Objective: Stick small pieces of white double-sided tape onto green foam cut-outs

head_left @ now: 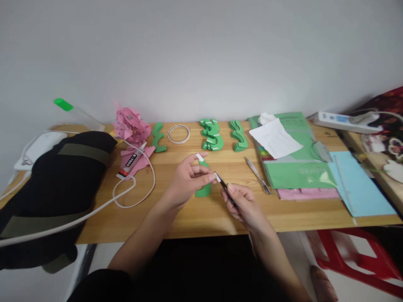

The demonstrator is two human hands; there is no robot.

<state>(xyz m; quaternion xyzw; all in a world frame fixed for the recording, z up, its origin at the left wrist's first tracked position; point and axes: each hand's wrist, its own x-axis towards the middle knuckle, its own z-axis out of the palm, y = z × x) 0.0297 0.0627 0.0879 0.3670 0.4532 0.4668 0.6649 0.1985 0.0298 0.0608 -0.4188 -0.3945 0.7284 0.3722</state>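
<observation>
My left hand [189, 180] pinches a small white strip [218, 178] between thumb and finger. A second white piece [200, 157] sits at its raised index fingertip. In my right hand [242, 203] is a pair of slim black tweezers [224, 186], its tip at the pinched strip. Beneath my left hand a wavy green cutout [204, 192] lies on the wooden table, partly covered by the fingers. Farther back are a green cutout stack with white strips on it [210, 135], another green stack [238, 135], and a single green cutout [158, 137].
A tape roll [179, 134], crumpled pink paper [131, 125] and a glue tube [130, 162] lie toward the left. A white cable [103, 206] crosses a black bag [59, 176]. Rightward are a pen [257, 175], white paper [276, 138], a green folder [299, 174] and a power strip [346, 121].
</observation>
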